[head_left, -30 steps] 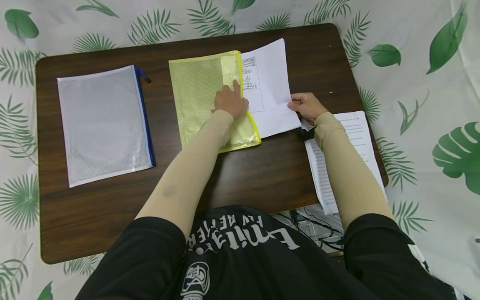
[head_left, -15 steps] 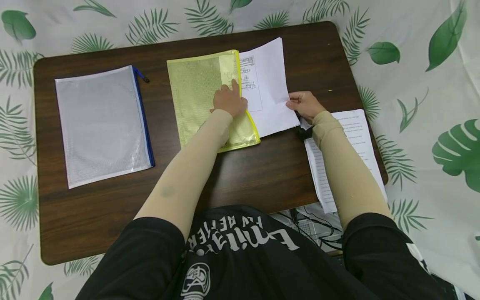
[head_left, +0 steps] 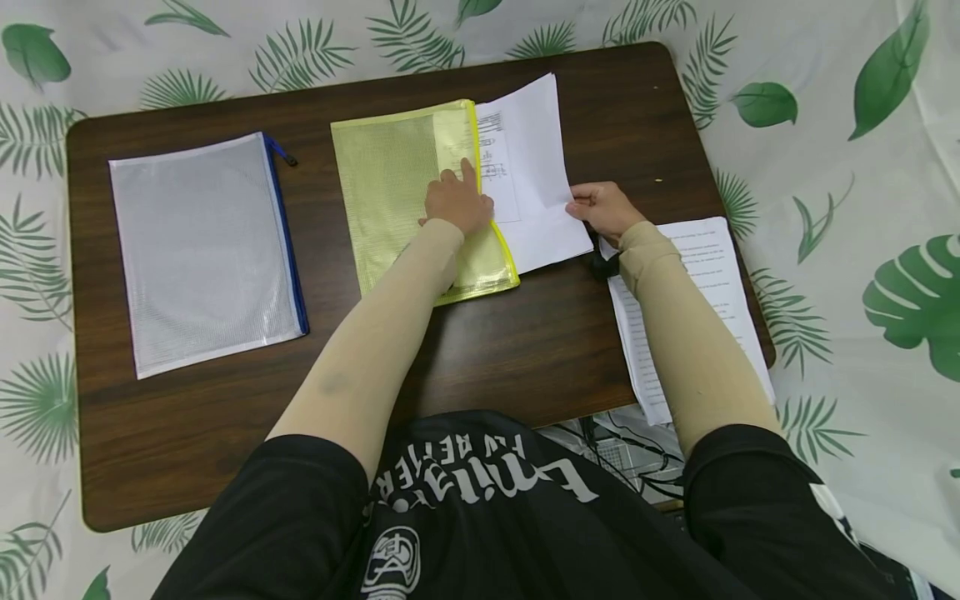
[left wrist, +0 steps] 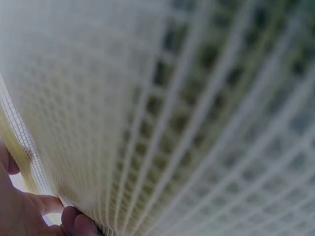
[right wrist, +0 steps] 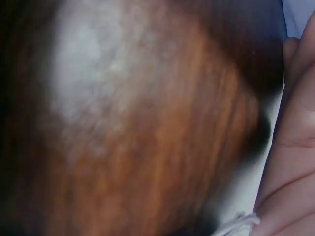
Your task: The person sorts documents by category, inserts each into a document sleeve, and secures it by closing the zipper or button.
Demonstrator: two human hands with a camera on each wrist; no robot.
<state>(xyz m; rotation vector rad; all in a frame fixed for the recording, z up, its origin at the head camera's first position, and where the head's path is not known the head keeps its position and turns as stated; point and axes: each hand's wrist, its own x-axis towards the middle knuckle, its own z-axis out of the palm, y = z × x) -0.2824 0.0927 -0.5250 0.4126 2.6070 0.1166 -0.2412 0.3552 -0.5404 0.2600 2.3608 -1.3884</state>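
My left hand (head_left: 456, 202) lies over a yellow mesh zip pouch (head_left: 390, 175), near its yellow-edged opening on the right. In the left wrist view, curled fingers (left wrist: 81, 223) hold the mesh, which rises close to the camera. White printed paper (head_left: 528, 179) reaches partway into the pouch, and its line drawing is partly covered by the yellow edge. My right hand (head_left: 606, 210) pinches the paper's right edge between thumb and fingers. The right wrist view is blurred, with part of the right hand (right wrist: 290, 162) at its right side.
On the left of the dark wood table (head_left: 480, 358) lies a clear mesh zip pouch (head_left: 202, 258) with a blue zip. A stack of printed sheets (head_left: 705, 275) sits under my right forearm, its lower end past the table's front edge. Cables (head_left: 637, 454) show below that edge.
The right hand has moved slightly left, and the paper has slid a little further into the yellow pouch. My left hand stays at the same place on the pouch.
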